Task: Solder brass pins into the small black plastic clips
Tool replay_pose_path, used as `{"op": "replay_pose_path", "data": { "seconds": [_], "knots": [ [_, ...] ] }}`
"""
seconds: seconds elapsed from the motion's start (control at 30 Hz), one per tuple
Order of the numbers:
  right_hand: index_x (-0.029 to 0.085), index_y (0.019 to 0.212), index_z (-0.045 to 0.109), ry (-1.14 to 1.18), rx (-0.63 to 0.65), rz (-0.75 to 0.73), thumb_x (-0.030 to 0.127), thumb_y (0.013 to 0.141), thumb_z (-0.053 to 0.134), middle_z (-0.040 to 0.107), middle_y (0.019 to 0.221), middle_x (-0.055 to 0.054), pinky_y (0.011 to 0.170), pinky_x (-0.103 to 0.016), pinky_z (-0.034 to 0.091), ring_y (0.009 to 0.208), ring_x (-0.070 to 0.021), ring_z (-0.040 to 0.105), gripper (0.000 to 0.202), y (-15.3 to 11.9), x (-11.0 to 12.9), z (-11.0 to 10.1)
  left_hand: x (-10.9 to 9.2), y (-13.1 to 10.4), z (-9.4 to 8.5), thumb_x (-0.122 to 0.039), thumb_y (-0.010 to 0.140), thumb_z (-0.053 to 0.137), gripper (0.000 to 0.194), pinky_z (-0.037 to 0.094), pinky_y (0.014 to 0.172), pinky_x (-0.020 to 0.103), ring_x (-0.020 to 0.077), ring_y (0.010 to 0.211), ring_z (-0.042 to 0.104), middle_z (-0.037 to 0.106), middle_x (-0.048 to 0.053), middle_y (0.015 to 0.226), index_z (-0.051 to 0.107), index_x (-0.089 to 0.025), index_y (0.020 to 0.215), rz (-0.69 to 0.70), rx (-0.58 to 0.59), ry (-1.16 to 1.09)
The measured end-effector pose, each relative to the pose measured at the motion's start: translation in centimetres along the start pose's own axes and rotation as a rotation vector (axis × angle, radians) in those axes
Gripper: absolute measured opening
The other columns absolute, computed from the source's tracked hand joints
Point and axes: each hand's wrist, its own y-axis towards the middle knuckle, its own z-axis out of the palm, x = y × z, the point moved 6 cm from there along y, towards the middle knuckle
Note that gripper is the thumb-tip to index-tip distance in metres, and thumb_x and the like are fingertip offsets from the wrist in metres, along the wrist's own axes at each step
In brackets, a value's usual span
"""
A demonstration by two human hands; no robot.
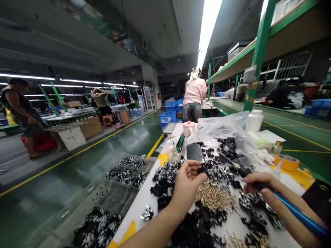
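My left hand (pixel 187 182) is closed, thumb and fingers pinching a small black part (pixel 203 170) above the heaped pieces. My right hand (pixel 269 187) is wrapped round a black-handled tool (pixel 244 171) with a thin shaft pointing up and left; a blue hose (pixel 294 206) runs back from it along the forearm. Between and below the hands lies a pile of small gold-coloured screws (pixel 216 197). Around it are heaps of black plastic parts (pixel 199 227) and shiny metal pieces (pixel 165 172). A dark flat rectangular object, like a phone (pixel 196 153), lies just beyond my left hand.
Compartmented trays of small parts (pixel 111 193) stand left of the white table. Behind the heaps are a lidded mug (pixel 189 128), a clear plastic bag (pixel 219 129), a white bottle (pixel 254 120) and orange tape (pixel 286 162). A person in pink (pixel 194 91) stands ahead near blue crates (pixel 167 117).
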Motion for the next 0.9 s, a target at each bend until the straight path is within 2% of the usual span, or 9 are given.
{"op": "replay_pose_path", "data": {
  "seconds": [0.1,0.2,0.3,0.4,0.9],
  "knots": [
    [0.027,0.101,0.057,-0.009,0.032,-0.046,0.041,0.086,0.044,0.064,0.081,-0.003,0.060,-0.022,0.051,0.076,-0.0187,0.063,0.024,-0.2,1.6,-0.5,0.3,0.5,-0.3,-0.013,0.069,0.066,0.025,0.039,0.075,0.024,0.0111,0.078,0.049,0.051,0.001,0.081,0.052,-0.017,0.090,-0.025,-0.024,-0.037],
    [0.026,0.084,0.060,-0.002,0.044,-0.067,0.038,0.084,0.048,0.061,0.075,-0.001,0.058,-0.020,0.049,0.066,-0.0148,0.060,0.018,-0.3,3.4,-0.2,0.4,0.8,-0.2,-0.014,0.067,0.068,0.026,0.039,0.071,0.023,0.0099,0.073,0.047,0.050,-0.001,0.077,0.052,-0.017,0.087,-0.018,0.004,-0.017],
    [0.023,0.069,0.058,0.051,0.031,-0.068,0.037,0.084,0.048,0.054,0.062,0.000,0.048,-0.017,0.045,0.054,-0.0115,0.053,0.023,-0.3,4.3,0.0,0.4,0.8,-0.1,-0.015,0.067,0.069,0.027,0.039,0.071,0.024,0.0106,0.074,0.048,0.052,0.000,0.079,0.051,-0.018,0.087,-0.005,0.022,0.008],
    [0.023,0.066,0.056,0.080,0.046,-0.056,0.036,0.085,0.046,0.051,0.058,0.001,0.043,-0.018,0.041,0.050,-0.0113,0.049,0.025,-0.4,4.4,0.3,0.5,0.8,-0.1,-0.016,0.067,0.069,0.028,0.040,0.070,0.025,0.0112,0.074,0.050,0.053,0.000,0.079,0.051,-0.018,0.089,-0.003,0.026,0.028],
    [0.023,0.067,0.056,0.055,0.081,-0.054,0.034,0.085,0.044,0.052,0.057,0.001,0.043,-0.018,0.041,0.049,-0.0114,0.049,0.024,-0.4,4.4,0.3,0.1,0.6,-0.3,-0.016,0.069,0.066,0.025,0.039,0.068,0.026,0.0122,0.074,0.051,0.055,0.001,0.081,0.052,-0.019,0.090,0.029,0.014,0.119]
  ]
}}
